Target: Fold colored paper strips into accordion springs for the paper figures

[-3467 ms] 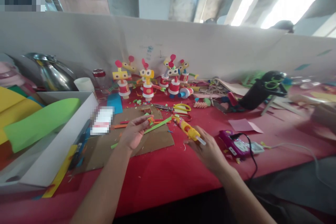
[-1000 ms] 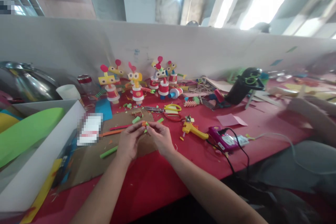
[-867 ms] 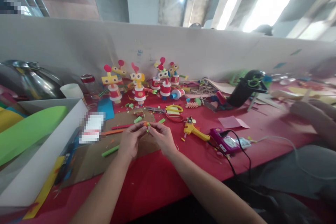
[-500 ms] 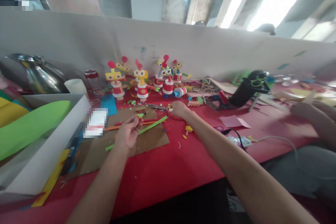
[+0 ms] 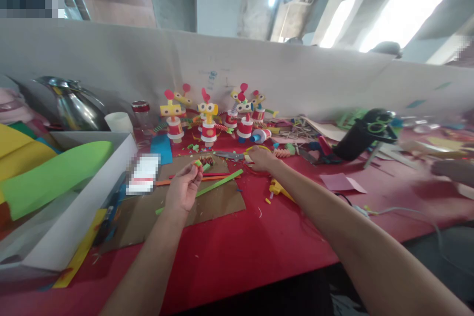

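Between the fingertips of my left hand [image 5: 185, 185] is a small green and orange paper piece [image 5: 199, 163], held above the brown cardboard [image 5: 222, 201]. My right hand [image 5: 261, 159] is closed at the handles of the scissors [image 5: 228, 155], whose blades point left. Green strips [image 5: 221, 182] and an orange strip [image 5: 163, 182] lie on the cardboard. A coiled paper piece [image 5: 207, 160] sits just beyond my left hand. The yellow glue gun [image 5: 279, 190] lies partly under my right forearm.
Several red-and-white cup figures [image 5: 209, 131] stand at the back. A white box [image 5: 79, 182] and a steel jug [image 5: 76, 108] are at left. A black holder [image 5: 357, 138] stands right, and another person's hand [image 5: 454, 172] is at the far right edge.
The view has shifted, so the scene sits slightly lower and further right. My right hand has closed around the scissors' handles. My left hand still holds the small paper piece.
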`<state>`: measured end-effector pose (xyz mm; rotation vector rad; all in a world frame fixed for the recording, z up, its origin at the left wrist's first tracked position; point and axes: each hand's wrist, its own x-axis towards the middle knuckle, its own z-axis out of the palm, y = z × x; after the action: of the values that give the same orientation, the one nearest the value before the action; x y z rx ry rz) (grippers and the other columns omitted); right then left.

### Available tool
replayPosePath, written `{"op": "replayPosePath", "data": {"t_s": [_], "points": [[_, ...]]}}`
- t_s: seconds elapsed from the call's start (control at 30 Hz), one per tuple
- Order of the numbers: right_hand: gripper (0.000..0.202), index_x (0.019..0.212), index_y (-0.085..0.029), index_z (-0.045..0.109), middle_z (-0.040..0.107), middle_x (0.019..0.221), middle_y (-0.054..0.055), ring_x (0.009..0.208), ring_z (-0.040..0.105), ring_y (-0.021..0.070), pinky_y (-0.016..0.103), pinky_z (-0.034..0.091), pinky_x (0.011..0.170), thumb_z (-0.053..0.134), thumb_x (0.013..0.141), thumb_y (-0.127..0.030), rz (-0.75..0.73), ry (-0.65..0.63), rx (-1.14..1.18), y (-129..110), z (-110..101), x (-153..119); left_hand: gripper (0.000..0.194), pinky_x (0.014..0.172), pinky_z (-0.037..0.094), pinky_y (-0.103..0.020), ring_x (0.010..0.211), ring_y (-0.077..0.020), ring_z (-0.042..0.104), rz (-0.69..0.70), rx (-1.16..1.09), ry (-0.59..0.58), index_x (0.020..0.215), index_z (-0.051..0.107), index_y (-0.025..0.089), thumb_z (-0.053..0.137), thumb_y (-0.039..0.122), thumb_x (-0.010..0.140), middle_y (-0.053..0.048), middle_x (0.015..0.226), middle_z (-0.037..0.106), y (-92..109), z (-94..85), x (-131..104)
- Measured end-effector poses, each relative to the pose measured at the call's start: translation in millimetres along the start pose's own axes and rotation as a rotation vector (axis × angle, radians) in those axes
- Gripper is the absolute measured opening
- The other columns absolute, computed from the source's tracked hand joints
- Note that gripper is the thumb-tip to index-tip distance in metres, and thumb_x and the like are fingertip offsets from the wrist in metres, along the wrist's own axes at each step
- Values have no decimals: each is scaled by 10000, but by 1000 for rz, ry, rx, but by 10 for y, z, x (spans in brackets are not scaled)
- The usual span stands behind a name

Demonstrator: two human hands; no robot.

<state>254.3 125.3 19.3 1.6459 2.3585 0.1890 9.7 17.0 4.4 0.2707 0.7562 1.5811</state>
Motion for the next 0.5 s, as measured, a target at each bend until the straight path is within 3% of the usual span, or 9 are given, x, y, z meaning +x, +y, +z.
{"op": "replayPosePath", "data": {"t_s": [0.13,0.23,0.37,0.5], "points": [[478,1237,-150,483,477,1277,183,982,600,279,350,461,781,543,763,-143,-98,190,-89,-15,-180,-135,177,590,541,-151,698,-104,666,-68,-90,62,693,647,116,577,-32,760,-52,710,685,14,-31,41],[527,1270,-175,444,546,1171,163,891,624,271,339,459,707,526,756,-91,-70,214,-95,-105,-350,-315,176,590,543,-151,693,-100,664,-89,-130,75,706,642,118,560,-16,787,-51,718,685,18,-46,55],[554,1321,-210,417,601,1075,134,912,615,266,325,444,722,547,782,-209,52,269,86,-271,-475,-714,171,576,537,-145,656,-92,657,-112,-156,109,730,636,108,538,-7,809,-53,704,679,40,-34,51],[509,1290,-303,462,602,1114,78,918,612,254,312,452,693,549,792,-364,147,450,427,-531,-347,-1165,141,570,543,-153,680,-106,664,-141,-177,128,777,636,114,554,1,802,-57,723,681,61,-22,38]]}}
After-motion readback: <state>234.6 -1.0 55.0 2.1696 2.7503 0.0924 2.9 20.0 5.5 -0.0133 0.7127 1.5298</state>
